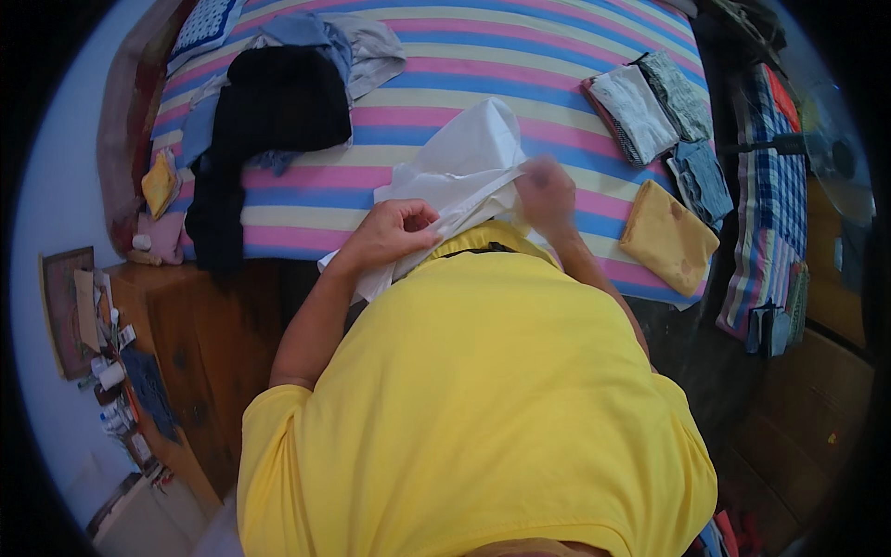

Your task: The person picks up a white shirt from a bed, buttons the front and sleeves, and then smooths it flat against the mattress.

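A white cloth garment [465, 157] lies partly bunched at the near edge of the striped bed, close against my body. My left hand [400, 230] pinches its near edge between thumb and fingers. On the other side, my right hand [548, 195] grips the garment's right edge; this hand is blurred. One corner of the white cloth hangs below my left wrist. The yellow shirt on my body hides the lowest part of the cloth.
Black trousers [285, 104] lie over a heap of loose clothes at the bed's left. Folded clothes [633, 115] and a folded yellow cloth [669, 237] rest at the right. A wooden cabinet [209, 348] stands left, a fan [839, 153] right of the striped bedsheet [473, 42].
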`<state>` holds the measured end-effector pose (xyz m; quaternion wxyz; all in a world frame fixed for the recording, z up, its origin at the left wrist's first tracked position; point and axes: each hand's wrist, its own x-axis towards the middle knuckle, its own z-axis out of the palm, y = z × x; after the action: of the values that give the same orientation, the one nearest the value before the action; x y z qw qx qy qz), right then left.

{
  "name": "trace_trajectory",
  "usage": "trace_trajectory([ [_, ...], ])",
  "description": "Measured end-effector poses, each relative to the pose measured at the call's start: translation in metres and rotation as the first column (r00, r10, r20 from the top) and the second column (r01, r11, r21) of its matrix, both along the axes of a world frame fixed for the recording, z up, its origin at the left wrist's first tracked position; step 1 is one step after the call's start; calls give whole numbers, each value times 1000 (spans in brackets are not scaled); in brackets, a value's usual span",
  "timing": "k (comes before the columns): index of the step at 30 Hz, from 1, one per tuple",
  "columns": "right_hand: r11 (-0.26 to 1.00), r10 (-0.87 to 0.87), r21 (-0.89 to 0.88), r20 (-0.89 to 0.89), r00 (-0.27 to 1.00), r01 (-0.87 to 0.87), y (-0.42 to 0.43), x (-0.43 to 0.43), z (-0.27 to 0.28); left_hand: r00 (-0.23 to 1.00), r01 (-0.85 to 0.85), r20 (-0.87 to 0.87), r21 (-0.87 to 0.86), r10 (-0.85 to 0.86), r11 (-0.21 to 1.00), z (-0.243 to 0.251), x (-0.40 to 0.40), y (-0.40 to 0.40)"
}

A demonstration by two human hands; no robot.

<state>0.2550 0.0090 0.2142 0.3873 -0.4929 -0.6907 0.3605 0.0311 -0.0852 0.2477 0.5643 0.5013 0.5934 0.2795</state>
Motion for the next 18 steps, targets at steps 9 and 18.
trace_trajectory([
  [9, 953, 230, -176, -119, 966, -248, 12, -4, -2, 971, 11, -230, 316, 65, 949, 3, 13, -9],
  [18, 901, 176, -349, -244, 954, -256, 16, -3, -4, 889, 18, -375, 604, 264, 797, -19, 33, 0],
])
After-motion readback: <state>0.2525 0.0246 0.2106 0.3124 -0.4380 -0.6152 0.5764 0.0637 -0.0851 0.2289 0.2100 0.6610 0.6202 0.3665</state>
